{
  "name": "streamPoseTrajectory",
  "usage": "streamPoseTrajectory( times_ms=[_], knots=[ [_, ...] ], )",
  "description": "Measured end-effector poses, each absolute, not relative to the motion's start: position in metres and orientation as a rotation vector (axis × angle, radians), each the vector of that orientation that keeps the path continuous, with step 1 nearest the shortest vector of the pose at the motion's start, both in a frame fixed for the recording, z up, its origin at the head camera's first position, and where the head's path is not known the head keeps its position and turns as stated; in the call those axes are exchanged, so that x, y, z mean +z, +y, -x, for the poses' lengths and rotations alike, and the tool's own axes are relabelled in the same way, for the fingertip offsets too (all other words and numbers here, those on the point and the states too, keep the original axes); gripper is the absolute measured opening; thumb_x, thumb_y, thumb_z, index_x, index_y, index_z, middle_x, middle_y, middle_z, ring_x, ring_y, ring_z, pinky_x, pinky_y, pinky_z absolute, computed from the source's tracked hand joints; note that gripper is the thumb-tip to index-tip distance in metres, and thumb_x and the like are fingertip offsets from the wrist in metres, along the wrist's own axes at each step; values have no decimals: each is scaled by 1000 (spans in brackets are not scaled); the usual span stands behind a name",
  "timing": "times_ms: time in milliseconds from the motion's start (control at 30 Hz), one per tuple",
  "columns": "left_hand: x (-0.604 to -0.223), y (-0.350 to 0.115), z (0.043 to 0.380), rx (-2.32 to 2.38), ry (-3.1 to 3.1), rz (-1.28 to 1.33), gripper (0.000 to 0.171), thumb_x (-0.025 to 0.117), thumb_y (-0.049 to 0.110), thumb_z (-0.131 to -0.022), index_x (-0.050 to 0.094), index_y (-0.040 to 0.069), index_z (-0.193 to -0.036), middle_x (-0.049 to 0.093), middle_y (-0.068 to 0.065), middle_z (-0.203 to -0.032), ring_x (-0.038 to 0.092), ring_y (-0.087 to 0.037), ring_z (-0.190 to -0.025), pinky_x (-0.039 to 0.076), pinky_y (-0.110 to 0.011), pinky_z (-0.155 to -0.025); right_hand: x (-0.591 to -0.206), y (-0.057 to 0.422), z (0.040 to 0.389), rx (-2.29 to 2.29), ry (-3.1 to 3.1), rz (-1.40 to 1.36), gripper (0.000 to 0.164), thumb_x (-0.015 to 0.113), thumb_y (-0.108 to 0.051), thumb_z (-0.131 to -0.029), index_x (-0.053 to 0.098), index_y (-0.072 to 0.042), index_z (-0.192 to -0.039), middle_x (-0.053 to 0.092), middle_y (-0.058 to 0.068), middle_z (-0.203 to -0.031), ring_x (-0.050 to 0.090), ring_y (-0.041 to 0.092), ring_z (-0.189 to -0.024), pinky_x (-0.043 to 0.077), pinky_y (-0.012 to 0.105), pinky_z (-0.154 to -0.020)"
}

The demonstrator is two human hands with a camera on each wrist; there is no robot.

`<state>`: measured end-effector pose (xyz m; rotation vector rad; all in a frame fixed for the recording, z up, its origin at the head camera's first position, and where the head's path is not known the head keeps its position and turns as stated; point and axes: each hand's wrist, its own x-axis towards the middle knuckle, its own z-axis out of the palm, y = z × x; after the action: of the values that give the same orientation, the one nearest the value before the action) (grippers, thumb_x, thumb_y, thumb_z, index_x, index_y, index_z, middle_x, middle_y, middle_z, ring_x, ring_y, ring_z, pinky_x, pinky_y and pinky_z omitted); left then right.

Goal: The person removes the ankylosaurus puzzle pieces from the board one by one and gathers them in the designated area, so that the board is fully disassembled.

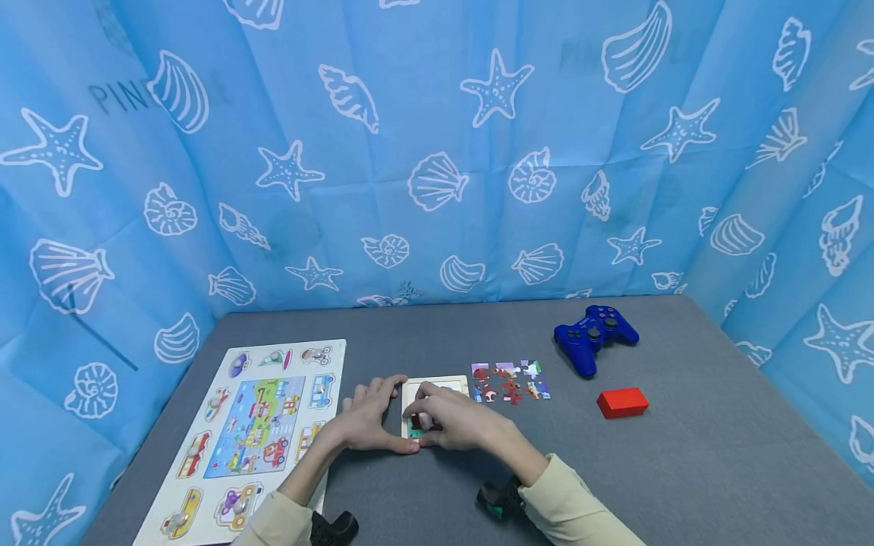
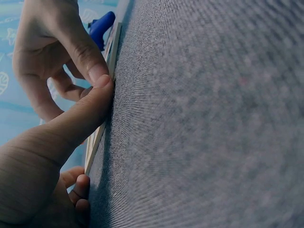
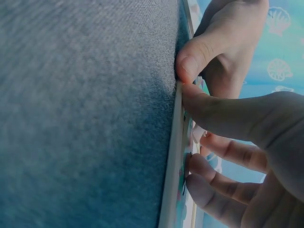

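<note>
One spread left hand [image 1: 369, 421] seemingly stops the tray [image 1: 451, 379] sliding; the right hand [image 1: 459, 417] arches over it, its grip unclear.

right hand [image 3: 280, 137] — touching board [image 3: 169, 190] | left hand [image 3: 232, 38] — thumb beside right thumb

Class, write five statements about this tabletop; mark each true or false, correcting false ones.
1. The blue game controller lies farther back than the red block. True.
2. The right hand is over the small wooden tray. True.
3. The large picture board is right of that tray. False: the board is left of it.
4. The left hand holds the controller. False: the left hand touches the tray.
5. Loose jigsaw pieces lie between tray and controller. True.
</note>
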<state>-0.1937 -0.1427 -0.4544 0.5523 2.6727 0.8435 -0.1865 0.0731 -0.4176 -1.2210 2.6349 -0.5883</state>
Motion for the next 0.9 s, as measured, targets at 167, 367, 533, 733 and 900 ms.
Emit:
streamPoseTrajectory(
  times_ms=[167, 367, 533, 733, 900],
  knots=[
    [-460, -144, 197, 840, 2672, -522, 115, 88, 63, -66, 33, 22, -158, 49, -11, -140, 37, -25, -110, 26, -38, -80, -418, 74, 186, -641, 2639, 1197, 37, 84, -17, -86, 73, -11, -121, 64, 2, -111, 53, 6, -87, 49, 24, -80],
    [-464, -145, 198, 838, 2674, -515, 114, 89, 60, -66, 33, 24, -159, 49, -9, -139, 37, -25, -108, 25, -38, -80, -418, 74, 185, -688, 2645, 1166, 39, 83, -19, -87, 71, -10, -123, 66, 3, -113, 53, 6, -83, 47, 22, -76],
    [-463, -144, 198, 831, 2681, -510, 114, 89, 60, -66, 33, 24, -158, 49, -8, -138, 36, -25, -107, 25, -37, -79, -418, 74, 185, -700, 2665, 1159, 36, 81, -19, -89, 71, -11, -123, 68, 4, -113, 53, 7, -79, 44, 21, -70],
    [-461, -143, 197, 828, 2683, -505, 114, 89, 61, -66, 33, 25, -158, 48, -9, -138, 36, -25, -107, 25, -37, -79, -419, 74, 186, -684, 2686, 1185, 33, 76, -20, -93, 71, -10, -124, 69, 5, -115, 51, 6, -77, 44, 20, -69],
    [-461, -143, 197, 825, 2685, -507, 114, 89, 61, -66, 33, 25, -158, 48, -9, -139, 36, -25, -108, 25, -38, -79, -419, 75, 185, -701, 2675, 1200, 33, 74, -19, -95, 69, -9, -127, 67, 7, -118, 55, 6, -79, 47, 20, -70]
  ],
)
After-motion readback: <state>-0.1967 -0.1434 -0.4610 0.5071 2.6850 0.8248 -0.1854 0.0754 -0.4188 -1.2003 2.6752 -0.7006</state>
